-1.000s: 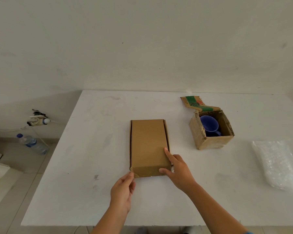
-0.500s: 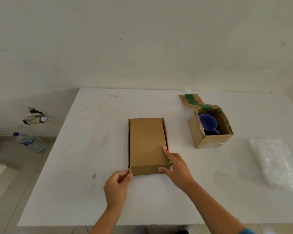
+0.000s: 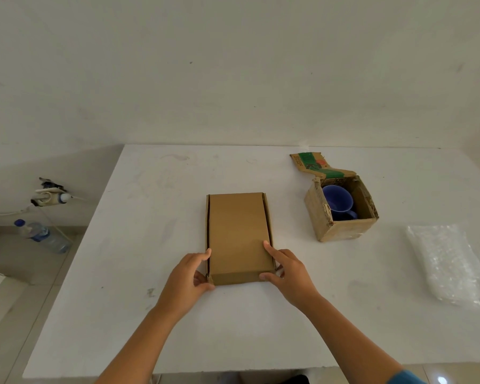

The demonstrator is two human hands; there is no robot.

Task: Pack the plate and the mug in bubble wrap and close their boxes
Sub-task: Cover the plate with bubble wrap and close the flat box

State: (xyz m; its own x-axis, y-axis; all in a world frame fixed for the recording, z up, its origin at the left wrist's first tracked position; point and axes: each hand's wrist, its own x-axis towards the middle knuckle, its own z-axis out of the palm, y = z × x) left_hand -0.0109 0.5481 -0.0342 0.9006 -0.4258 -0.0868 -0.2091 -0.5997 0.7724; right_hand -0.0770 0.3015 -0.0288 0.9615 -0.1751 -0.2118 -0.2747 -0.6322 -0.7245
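Left hand (image 3: 187,278) moved up from the table edge onto the near-left corner of the flat brown cardboard box (image 3: 238,236); we now grip it from both sides.

Right hand (image 3: 287,270) is on the near-right corner, index finger on the lid, thumb on the front face. Both hands half-closed, pinching the box. Lid looks shut; plate not visible, presumably inside. Blue ceramic mug (image 3: 337,205) sits unwrapped in the small open worn carton (image 3: 341,214) at right, clear bubble wrap sheet (image 3: 449,261) well apart from it. Mug wrapping not yet done.
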